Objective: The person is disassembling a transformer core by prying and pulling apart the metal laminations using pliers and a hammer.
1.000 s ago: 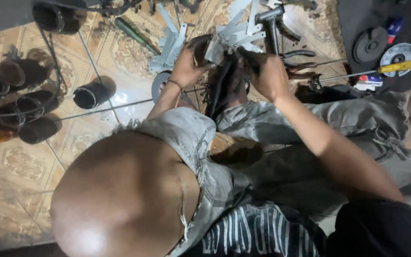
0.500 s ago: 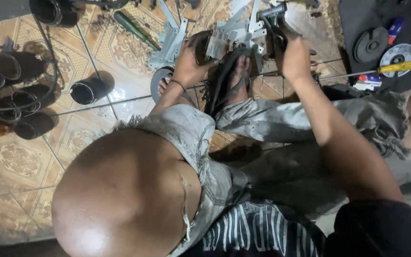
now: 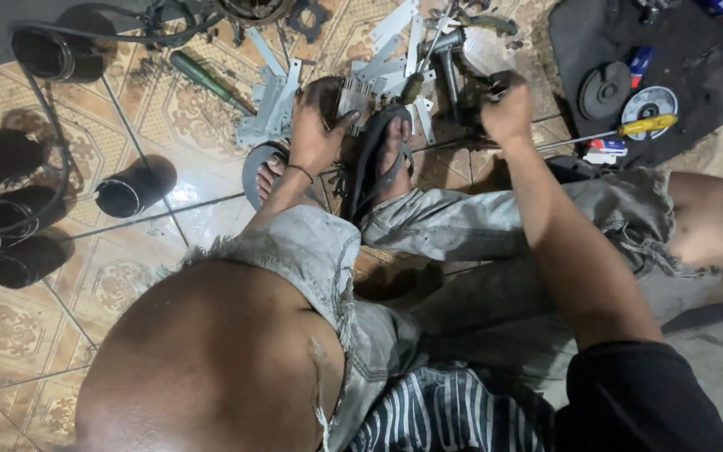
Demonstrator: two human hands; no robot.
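Both hands on a metal assembly, pinned down by a sandalled foot on the tiled floor.

I see the left hand (image 3: 315,134) with its grip closed over a small ribbed metal part (image 3: 353,94), which lies on the floor (image 3: 211,226) just beside the sandalled foot (image 3: 387,155). The right hand (image 3: 508,109) has its grip closed on a dark tool (image 3: 485,88) near the grey metal brackets (image 3: 403,50). To do this step well, I judge the foot should hold firm pressure while both hands work close together, so the part does not slip. On the right, on a dark mat (image 3: 713,75), lie a round disc with a coloured label (image 3: 650,105), a yellow-handled screwdriver (image 3: 629,130) and a small red and white packet (image 3: 604,152).
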